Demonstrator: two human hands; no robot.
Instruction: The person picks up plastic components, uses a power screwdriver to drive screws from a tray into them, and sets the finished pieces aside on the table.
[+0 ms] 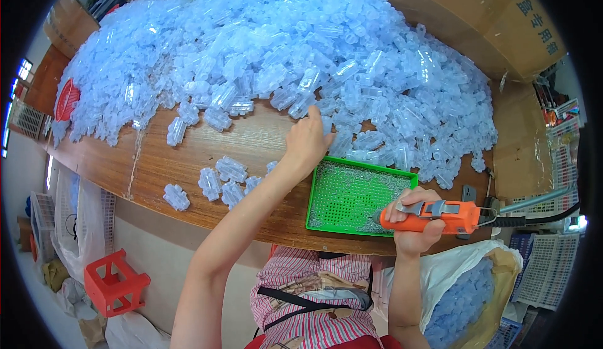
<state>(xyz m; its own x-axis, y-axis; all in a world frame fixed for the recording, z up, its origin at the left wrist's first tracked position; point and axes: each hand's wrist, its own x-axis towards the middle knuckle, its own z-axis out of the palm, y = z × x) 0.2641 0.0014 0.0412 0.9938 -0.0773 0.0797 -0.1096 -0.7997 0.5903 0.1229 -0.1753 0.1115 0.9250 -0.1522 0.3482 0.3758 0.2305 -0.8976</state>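
Note:
My right hand (414, 222) is wrapped round an orange electric screwdriver (461, 218). Its dark tip points left, over a green perforated tray (311, 209) scattered with many small metal pieces, likely screws. My left hand (308, 139) reaches to the front edge of a big heap of clear bluish plastic pieces (264, 41). Its index finger stretches toward a clear plastic piece (301, 105), with the thumb apart from it; the other fingers are partly hidden. Several loose clear pieces (209, 184) lie on the wooden table left of my left forearm.
Cardboard (515, 142) walls off the table's right side. A cable and a metal rod (534, 199) run off right from the screwdriver. A red basket (67, 100) leans at the heap's left end. Below the table are a red stool (116, 283) and a sack of clear pieces (461, 299).

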